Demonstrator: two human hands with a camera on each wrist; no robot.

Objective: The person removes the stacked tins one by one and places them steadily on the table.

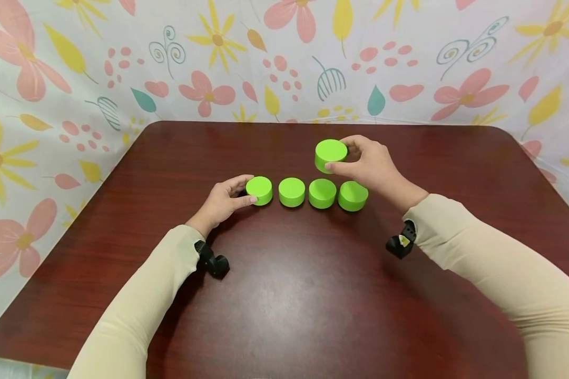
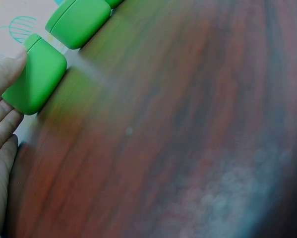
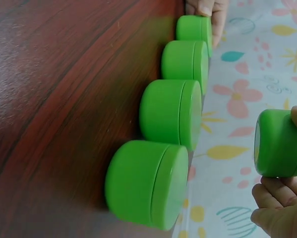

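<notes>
Nearest the viewer, two cream sleeves [image 1: 147, 295] reach forward over the dark red-brown counter [image 1: 284, 305], each wrist carrying a small black camera mount [image 1: 212, 260]. Farther in, four green round jars stand in a row running left to right across the counter, close beside one another with narrow gaps between them. The left hand [image 1: 220, 201] rests on the counter at the left end of the row, its fingers and thumb loosely curved around the leftmost jar [image 1: 260, 189] and touching its side. To the right follow the second jar [image 1: 292, 191], the third jar [image 1: 322, 193] and the rightmost jar [image 1: 353, 196]. Just beyond the right end of the row, the right hand [image 1: 372, 166] pinches a fifth green jar [image 1: 331, 155] between thumb and fingertips, holding it lifted clear of the counter, above and slightly behind the third jar. Beyond the counter's far edge hangs a floral cloth [image 1: 284, 58] with pink and yellow flowers.
</notes>
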